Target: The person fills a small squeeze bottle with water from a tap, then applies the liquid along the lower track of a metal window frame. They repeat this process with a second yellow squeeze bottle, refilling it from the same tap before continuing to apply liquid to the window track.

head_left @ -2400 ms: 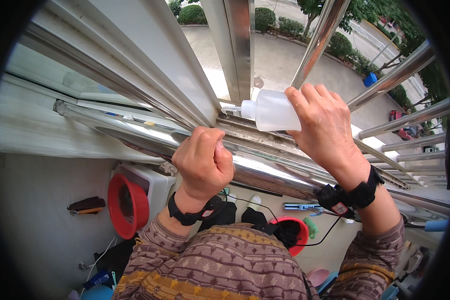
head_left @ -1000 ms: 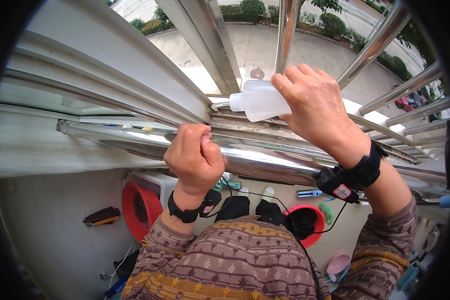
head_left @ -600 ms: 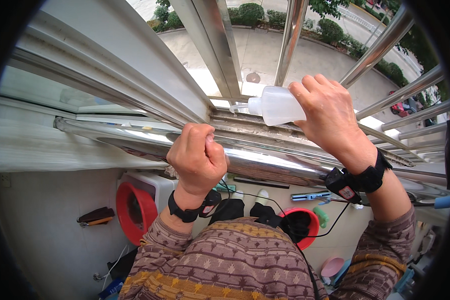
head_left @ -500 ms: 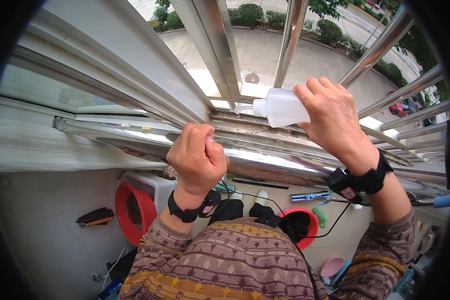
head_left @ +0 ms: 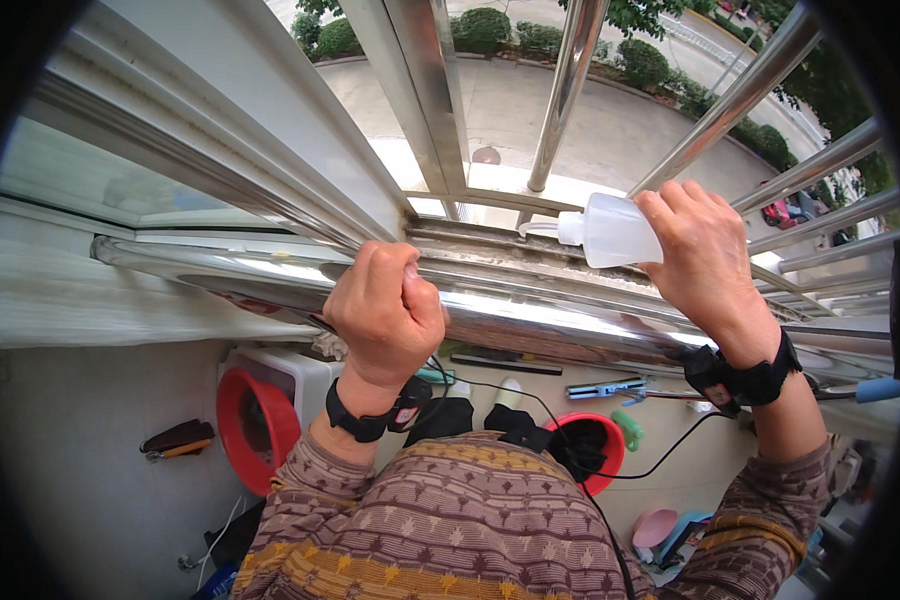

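My right hand (head_left: 705,245) is wrapped round a translucent white squeeze bottle (head_left: 618,231). The bottle lies tilted on its side, and its thin bent nozzle (head_left: 538,229) points left above the dirty window track (head_left: 495,245). Closer to me, my left hand (head_left: 385,312) makes a fist over the shiny metal rail (head_left: 530,318), beside the end of the white window frame (head_left: 300,130). What that fist holds, if anything, is hidden. Each wrist wears a black strap with a small box.
Upright metal bars (head_left: 570,95) stand beyond the track, with pavement and bushes below outside. Behind the rail, a red basin (head_left: 255,430) leans at the left. A red bucket (head_left: 610,455) with dark cloth stands on the floor. A black cable (head_left: 660,460) hangs near my right arm.
My right hand has carried the bottle a little to the right along the track. My left hand stays closed at the rail, while the whole view has shifted slightly.
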A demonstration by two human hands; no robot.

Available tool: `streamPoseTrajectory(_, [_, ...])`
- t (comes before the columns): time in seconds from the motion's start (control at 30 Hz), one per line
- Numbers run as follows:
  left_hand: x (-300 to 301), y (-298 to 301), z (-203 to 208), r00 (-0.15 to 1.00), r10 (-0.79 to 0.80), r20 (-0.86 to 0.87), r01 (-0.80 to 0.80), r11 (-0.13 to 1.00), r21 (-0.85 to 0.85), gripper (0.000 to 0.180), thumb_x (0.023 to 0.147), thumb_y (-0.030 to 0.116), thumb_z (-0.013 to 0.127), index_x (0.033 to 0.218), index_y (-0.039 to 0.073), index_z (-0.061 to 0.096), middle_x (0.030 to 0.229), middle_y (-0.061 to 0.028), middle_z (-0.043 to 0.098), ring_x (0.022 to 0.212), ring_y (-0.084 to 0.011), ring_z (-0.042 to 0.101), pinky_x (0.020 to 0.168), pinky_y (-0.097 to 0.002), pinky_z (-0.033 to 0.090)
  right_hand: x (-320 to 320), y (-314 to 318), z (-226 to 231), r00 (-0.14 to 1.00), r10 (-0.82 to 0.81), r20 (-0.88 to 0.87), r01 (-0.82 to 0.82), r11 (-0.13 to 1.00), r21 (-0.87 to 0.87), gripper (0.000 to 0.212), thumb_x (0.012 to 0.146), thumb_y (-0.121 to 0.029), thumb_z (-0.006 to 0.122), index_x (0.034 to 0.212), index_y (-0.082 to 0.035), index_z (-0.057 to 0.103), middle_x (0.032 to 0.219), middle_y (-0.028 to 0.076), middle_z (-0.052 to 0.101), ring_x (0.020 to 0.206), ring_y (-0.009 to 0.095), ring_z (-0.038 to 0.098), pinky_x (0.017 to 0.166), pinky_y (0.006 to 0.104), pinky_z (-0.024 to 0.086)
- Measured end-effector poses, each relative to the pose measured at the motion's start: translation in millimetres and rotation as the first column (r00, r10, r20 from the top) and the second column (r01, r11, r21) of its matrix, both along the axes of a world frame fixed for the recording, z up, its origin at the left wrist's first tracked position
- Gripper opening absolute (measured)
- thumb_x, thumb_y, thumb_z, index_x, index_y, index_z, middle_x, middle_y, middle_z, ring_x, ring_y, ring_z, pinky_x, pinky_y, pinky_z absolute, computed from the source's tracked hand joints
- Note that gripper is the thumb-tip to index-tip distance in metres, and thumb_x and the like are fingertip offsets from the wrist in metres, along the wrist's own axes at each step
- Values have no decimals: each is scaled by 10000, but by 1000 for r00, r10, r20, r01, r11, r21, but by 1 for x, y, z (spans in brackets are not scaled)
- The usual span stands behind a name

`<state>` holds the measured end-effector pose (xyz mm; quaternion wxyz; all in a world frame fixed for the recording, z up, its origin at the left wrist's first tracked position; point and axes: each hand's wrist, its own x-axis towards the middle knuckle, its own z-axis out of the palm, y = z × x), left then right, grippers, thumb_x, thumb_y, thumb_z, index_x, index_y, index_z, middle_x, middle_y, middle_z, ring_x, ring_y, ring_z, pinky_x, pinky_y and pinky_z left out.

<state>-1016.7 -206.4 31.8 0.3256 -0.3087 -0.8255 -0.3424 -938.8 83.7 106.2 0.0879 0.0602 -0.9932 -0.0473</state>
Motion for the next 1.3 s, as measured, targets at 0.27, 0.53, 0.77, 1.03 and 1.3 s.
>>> streamPoseTrajectory(0.27, [-1, -1, 1, 1000, -5, -30, 4, 1000, -7, 166, 753, -16, 565, 902, 52, 596, 774, -91, 588, 561, -294, 574, 503, -377, 453, 14, 7, 5, 998, -56, 10, 55, 997, 47, 481, 596, -104, 877, 1021, -73, 653, 912, 72, 604, 940, 269, 614, 797, 404, 509])
streamPoseTrajectory(0.53, [3, -2, 3, 1000, 6, 26, -6, 1000, -24, 133, 810, -27, 541, 911, 38, 599, 771, -98, 597, 608, -279, 613, 537, -360, 486, 25, 15, 4, 997, -74, -1, 74, 996, 53, 565, 553, -104, 897, 1053, -77, 635, 928, 74, 606, 925, 288, 614, 786, 409, 495])
streamPoseTrajectory(0.77, [-1, -1, -1, 1000, 0, -2, 0, 1000, 4, 170, 757, -9, 566, 908, 62, 601, 786, -95, 597, 580, -308, 583, 518, -388, 464, 34, 23, 5, 994, -111, 11, 110, 991, 75, 557, 554, -104, 896, 1045, -73, 634, 921, 74, 603, 933, 283, 618, 795, 406, 500])
streamPoseTrajectory(1.03, [-1, -1, -1, 1000, -6, -8, 6, 1000, -1, 170, 759, -12, 566, 909, 58, 603, 781, -102, 599, 582, -310, 588, 521, -389, 473, 40, 28, 7, 991, -133, 9, 131, 987, 87, 575, 546, -93, 894, 1056, -78, 629, 947, 73, 619, 949, 288, 621, 805, 407, 500])
streamPoseTrajectory(1.3, [-1, -2, -1, 1000, -12, -7, 12, 1000, 1, 167, 764, -11, 565, 910, 58, 605, 778, -102, 599, 581, -312, 591, 520, -389, 472, 42, 23, 5, 994, -110, 12, 108, 990, 92, 567, 554, -88, 892, 1058, -67, 633, 947, 80, 619, 941, 289, 619, 796, 409, 495])
